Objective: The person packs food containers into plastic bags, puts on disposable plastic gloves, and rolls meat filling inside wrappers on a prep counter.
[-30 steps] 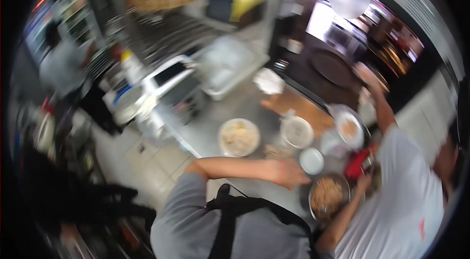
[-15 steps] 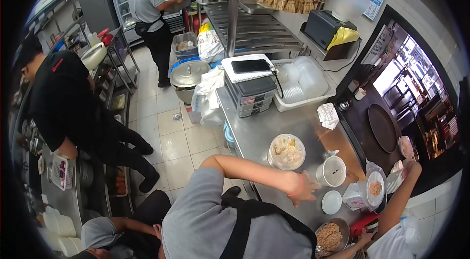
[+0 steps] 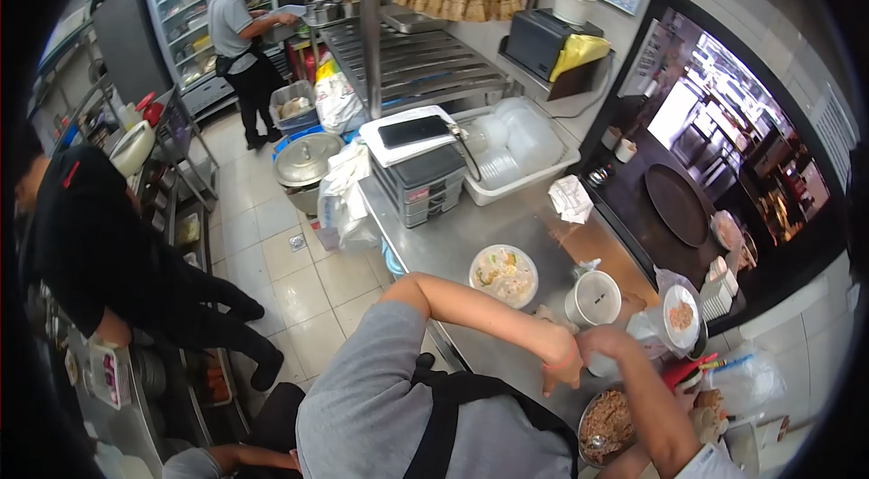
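Left hand [image 3: 563, 368]: on the near worktop [image 3: 471, 239], fingers curled downward, grip not discernible; right hand unseen. A co-worker's hand [image 3: 602, 343] is just beside it, so room is best kept between them. Metal bowl [image 3: 608, 425]: near right, round, no long axis, mouth upward.

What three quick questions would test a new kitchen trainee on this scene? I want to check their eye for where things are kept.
1. True or false: the white tub of clear containers sits on the floor.
2. What lies on top of the grey drawer unit? A) a dark phone B) a frying pan C) a red bottle
3. Where does the big lidded pot stand?

Key: 1 false, it is on the steel counter. 2 A. 3 on the tiled floor, beside the counter's end.
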Demonstrator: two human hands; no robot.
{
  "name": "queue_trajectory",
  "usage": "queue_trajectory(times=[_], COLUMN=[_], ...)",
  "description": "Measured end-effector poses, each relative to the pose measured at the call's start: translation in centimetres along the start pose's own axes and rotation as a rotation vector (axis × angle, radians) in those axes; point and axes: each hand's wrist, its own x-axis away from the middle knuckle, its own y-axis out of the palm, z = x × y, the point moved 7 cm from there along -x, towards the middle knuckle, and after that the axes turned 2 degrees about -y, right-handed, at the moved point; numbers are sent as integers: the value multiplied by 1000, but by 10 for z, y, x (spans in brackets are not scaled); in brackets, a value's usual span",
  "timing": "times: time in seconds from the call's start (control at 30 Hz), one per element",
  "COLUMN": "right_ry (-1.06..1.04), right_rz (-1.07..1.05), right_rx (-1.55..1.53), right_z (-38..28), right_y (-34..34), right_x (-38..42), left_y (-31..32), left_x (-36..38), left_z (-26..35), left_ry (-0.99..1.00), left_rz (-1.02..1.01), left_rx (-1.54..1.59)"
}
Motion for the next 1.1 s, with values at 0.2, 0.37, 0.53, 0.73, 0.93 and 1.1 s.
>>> queue_trajectory(times=[0.2,0.37,0.53,0.73,0.93,1.1], right_ry=[-364,-336,-65,-123,-934,173], right_rz=[112,272,445,376,991,1777], right_rx=[761,807,564,-655,-1807,-1358], right_z=[25,77,46,-10,196,300], right_y=[42,42,8,-30,-15,0], right_x=[-12,-26,22,104,225,248], left_y=[-6,-19,-10,-29,-47,-89], left_x=[-41,-40,-72,-111,-174,-254], left_z=[16,44,44,45,22,-16], left_ry=[80,195,473,508,536,274], left_rz=[-66,-152,-99,-189,100,359], left_rx=[-184,-125,73,300,310,1083])
